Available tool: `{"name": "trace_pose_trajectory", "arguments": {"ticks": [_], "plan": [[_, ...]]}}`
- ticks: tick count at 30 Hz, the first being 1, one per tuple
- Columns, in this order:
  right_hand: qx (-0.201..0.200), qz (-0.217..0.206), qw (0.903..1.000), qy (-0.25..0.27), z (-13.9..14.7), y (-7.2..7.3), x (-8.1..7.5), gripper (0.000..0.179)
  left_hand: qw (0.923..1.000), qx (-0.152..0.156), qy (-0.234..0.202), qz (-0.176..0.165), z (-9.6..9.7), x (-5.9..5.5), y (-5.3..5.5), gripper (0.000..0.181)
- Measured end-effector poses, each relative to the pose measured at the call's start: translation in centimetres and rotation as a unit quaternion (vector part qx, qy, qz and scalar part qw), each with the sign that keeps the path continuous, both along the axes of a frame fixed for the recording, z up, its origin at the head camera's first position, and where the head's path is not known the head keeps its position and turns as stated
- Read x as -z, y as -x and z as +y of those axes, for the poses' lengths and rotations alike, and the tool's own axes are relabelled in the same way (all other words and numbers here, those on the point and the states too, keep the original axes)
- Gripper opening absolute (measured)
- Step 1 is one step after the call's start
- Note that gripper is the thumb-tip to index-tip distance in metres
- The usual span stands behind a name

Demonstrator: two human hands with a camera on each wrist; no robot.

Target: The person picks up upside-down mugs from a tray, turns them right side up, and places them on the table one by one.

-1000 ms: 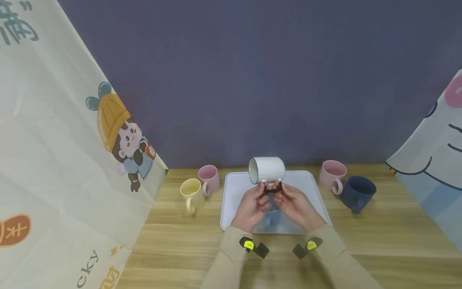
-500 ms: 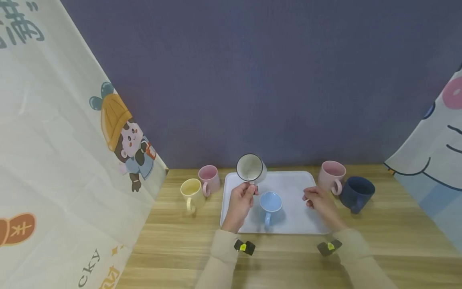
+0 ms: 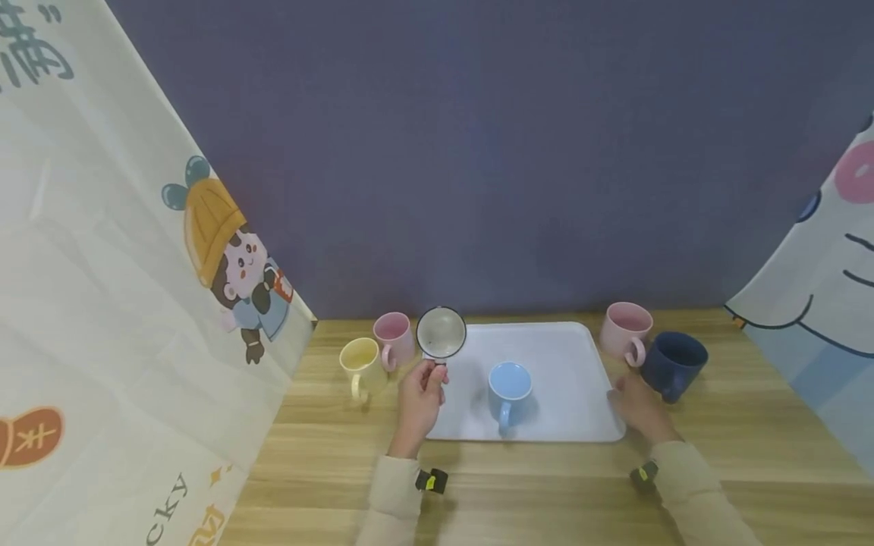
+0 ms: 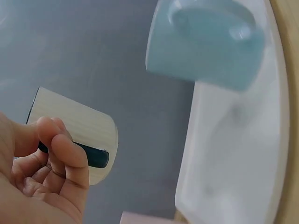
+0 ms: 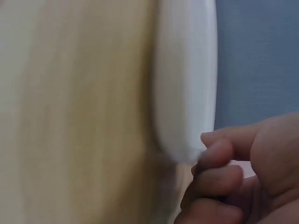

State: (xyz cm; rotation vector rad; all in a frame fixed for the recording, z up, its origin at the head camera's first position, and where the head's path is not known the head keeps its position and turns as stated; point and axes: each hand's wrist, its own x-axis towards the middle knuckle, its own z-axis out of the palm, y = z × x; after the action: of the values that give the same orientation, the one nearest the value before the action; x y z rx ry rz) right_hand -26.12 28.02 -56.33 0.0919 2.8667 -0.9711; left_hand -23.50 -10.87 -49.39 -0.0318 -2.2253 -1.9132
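My left hand pinches the dark handle of a white ribbed mug. The mug is held up over the left back part of a white tray, its dark-rimmed mouth facing the head camera. A light blue mug stands on the tray, handle toward me. By the tray's right edge is my right hand, its fingers loosely curled around nothing visible. In the right wrist view the fingertips overlap the tray's corner; whether they touch it I cannot tell.
Left of the tray stand a yellow mug and a pink mug. On the right are another pink mug and a dark blue mug, close to my right hand. A dark wall closes off the back of the wooden table.
Both hands were at the white mug's handle; the right let go and moved right to the tray's edge. The left carried the mug leftward, turning its mouth toward the head camera.
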Motion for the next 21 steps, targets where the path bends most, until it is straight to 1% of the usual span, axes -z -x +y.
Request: {"name": "trace_pose_trajectory", "arguments": {"ticks": [3, 10, 15, 21], "plan": [[-0.003, 0.006, 0.9998, -0.016, 0.5, 0.0, 0.8, 0.033, 0.9999, -0.013, 0.007, 0.000, -0.9, 0.2, -0.3, 0.017], [-0.006, 0.015, 0.9994, -0.031, 0.9, 0.3, 1.5, 0.030, 0.9982, -0.042, 0.031, 0.029, -2.8, 1.4, -0.8, 0.017], [-0.003, 0.007, 0.9996, -0.027, 0.8, 0.2, 1.6, 0.031, 0.9971, -0.060, 0.041, 0.025, -4.0, 2.5, -1.1, 0.019], [-0.007, -0.001, 0.9993, -0.035, 0.7, 0.1, 1.5, 0.033, 0.9962, -0.071, 0.048, 0.019, -5.5, 3.8, -1.8, 0.018]]}}
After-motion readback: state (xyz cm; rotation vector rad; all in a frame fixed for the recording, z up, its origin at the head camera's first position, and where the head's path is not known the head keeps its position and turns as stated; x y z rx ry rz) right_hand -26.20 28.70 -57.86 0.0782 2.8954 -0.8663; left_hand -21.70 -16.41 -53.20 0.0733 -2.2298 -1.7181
